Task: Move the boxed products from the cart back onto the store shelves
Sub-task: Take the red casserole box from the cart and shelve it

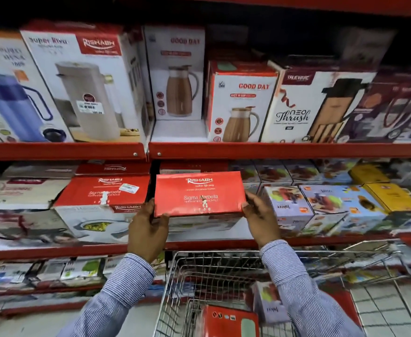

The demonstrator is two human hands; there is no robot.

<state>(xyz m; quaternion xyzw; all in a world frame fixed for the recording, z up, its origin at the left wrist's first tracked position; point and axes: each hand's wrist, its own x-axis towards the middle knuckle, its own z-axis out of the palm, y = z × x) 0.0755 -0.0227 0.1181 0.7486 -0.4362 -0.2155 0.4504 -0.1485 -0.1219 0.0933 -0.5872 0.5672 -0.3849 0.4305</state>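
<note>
A red Rishabh "Sigma Marbella" box (199, 192) is at the middle shelf (214, 244), held from both sides. My left hand (148, 231) grips its lower left corner and my right hand (260, 218) grips its right end. The box sits beside an identical red box (102, 190) on its left. Below, the wire cart (224, 276) holds a red box (231, 322) and a pale juicer box (269, 305), partly hidden by my right sleeve.
The upper shelf (63, 150) carries tall flask and jug boxes (238, 100). Juicer boxes (289, 207) and yellow boxes (391, 195) fill the middle shelf to the right. Flat packs lie on the lowest shelf at the left (53, 271).
</note>
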